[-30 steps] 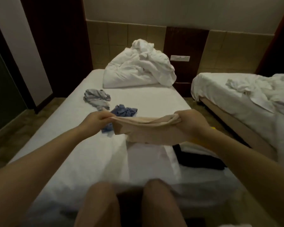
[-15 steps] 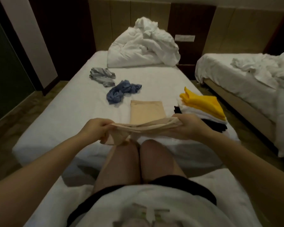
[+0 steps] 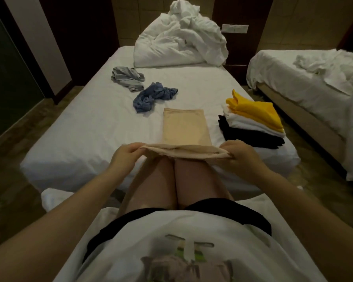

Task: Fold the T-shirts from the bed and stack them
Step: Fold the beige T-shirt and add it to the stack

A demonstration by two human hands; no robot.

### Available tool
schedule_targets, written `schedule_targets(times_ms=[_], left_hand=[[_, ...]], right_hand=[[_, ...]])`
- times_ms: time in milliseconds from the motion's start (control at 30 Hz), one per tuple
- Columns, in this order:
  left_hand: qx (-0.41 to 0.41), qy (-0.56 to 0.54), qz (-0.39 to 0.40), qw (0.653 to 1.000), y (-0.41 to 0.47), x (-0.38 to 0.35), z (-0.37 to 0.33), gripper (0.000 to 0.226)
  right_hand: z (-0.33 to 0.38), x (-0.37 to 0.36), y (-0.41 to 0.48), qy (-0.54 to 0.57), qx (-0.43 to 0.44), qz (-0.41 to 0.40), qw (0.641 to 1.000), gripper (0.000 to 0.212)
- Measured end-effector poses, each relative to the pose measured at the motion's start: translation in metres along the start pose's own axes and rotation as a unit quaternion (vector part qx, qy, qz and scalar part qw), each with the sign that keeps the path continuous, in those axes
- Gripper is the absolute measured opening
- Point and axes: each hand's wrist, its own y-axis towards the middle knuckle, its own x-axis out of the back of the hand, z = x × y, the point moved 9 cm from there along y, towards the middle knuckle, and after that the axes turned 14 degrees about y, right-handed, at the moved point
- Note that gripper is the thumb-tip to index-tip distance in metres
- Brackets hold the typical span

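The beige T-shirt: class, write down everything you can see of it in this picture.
The beige T-shirt is plain, thin, soft-looking fabric, folded into a long narrow strip. Its far part lies flat on the white bed, ending in a straight edge. Its near end is lifted above the person's knees and stretched between the left hand and the right hand, each pinching one corner. Nothing else touches it.

Beds: two, the near bed (image 3: 86, 129) and a second bed (image 3: 289, 82) at right, with one bedding heap (image 3: 179, 43) on the first and another heap (image 3: 330, 66) on the second. Loose crumpled shirts: two, one grey shirt (image 3: 127, 78) and one blue shirt (image 3: 153, 96); one beige shirt (image 3: 184, 127), part folded, pinched by two hands, left hand (image 3: 125, 157) and right hand (image 3: 240, 155). One stack (image 3: 253, 121), three colours showing: yellow, white, black.
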Motion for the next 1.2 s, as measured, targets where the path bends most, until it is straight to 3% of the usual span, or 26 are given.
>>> schedule_targets(times_ms=[33, 67, 133, 167, 267, 367, 433, 567, 667, 700, 767, 900, 1067, 1200], left_hand=[[-0.047, 0.091, -0.015, 0.995, -0.003, 0.003, -0.004, 0.017], [-0.077, 0.157, -0.012, 0.985, -0.007, 0.001, -0.004, 0.031], [-0.130, 0.205, 0.023, 0.970, -0.018, -0.007, 0.000, 0.065], [-0.134, 0.217, 0.051, 0.965, -0.021, -0.014, 0.007, 0.069], [-0.082, 0.284, 0.116, 0.948, -0.027, -0.032, 0.041, 0.050], [-0.055, 0.291, 0.097, 0.950, -0.024, -0.036, 0.056, 0.027], [-0.057, 0.287, 0.091, 0.952, -0.024, -0.036, 0.055, 0.026], [-0.071, 0.282, 0.097, 0.952, -0.022, -0.028, 0.044, 0.028], [-0.132, 0.339, 0.118, 0.924, -0.021, -0.022, 0.021, 0.066], [-0.149, 0.356, 0.115, 0.915, -0.017, -0.018, 0.009, 0.067], [-0.203, 0.366, 0.113, 0.901, -0.009, -0.017, -0.018, 0.047], [-0.326, 0.331, 0.160, 0.871, -0.011, -0.060, -0.086, 0.021], [-0.322, 0.320, 0.295, 0.841, -0.034, -0.146, -0.103, 0.043], [-0.281, 0.243, 0.286, 0.884, -0.038, -0.136, -0.083, 0.056]], right_hand=[[0.000, -0.002, -0.006, -0.010, 0.024, 0.021, 0.999, 0.041], [-0.003, -0.007, -0.013, -0.023, 0.032, 0.050, 0.998, 0.041], [-0.010, -0.028, -0.028, -0.082, 0.010, 0.143, 0.986, 0.034], [-0.015, -0.040, -0.037, -0.105, -0.011, 0.194, 0.975, 0.027], [-0.017, -0.050, -0.046, -0.057, -0.078, 0.242, 0.965, 0.022], [-0.010, -0.052, -0.039, 0.184, -0.211, 0.233, 0.931, 0.020], [-0.003, -0.065, -0.028, 0.245, -0.247, 0.226, 0.910, 0.022], [-0.003, -0.096, 0.021, 0.087, -0.180, 0.203, 0.959, 0.034], [-0.007, -0.139, 0.027, -0.053, -0.127, 0.255, 0.957, 0.039], [-0.006, -0.151, 0.022, -0.113, -0.104, 0.275, 0.949, 0.038], [-0.002, -0.163, 0.010, -0.163, -0.066, 0.296, 0.939, 0.038], [0.005, -0.157, -0.005, -0.102, -0.077, 0.319, 0.939, 0.041], [0.017, -0.135, -0.024, -0.035, -0.097, 0.280, 0.954, 0.046], [0.017, -0.108, -0.032, 0.095, -0.053, 0.223, 0.969, 0.029]])
